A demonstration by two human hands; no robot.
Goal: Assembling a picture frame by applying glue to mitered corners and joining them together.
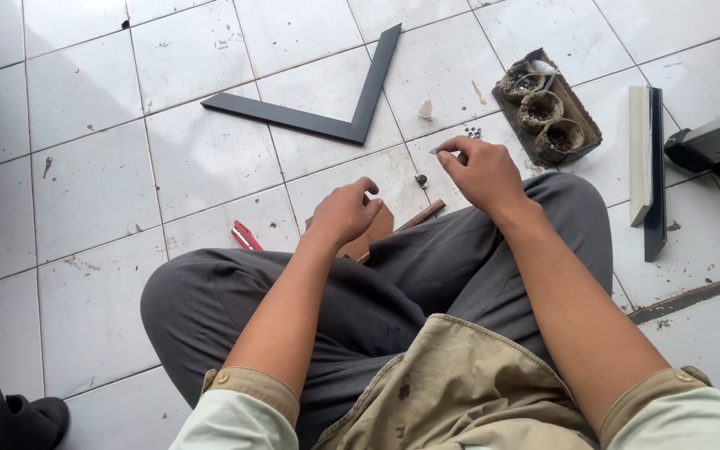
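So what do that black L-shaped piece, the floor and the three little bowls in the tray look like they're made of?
The black L-shaped piece looks like painted or laminated wood moulding with a matte, flat face and a mitred corner; it could be composite. The floor is glossy white ceramic tile with grout lines and scuffs. The three bowls look like rough brown coconut shell or clay, too small to tell which.

We see white tiled floor [93, 192], stained in spots. Dark L-shaped frame corner [327, 117] lies flat at top centre. Brown tray [583, 112] at upper right holds three grimy round cups [541, 111]. Just right of it, pale strip [640, 154] beside dark strip [657, 179]. Red tool [245, 236] near grey-trousered knee. Black sandal [12, 414] at bottom left corner.
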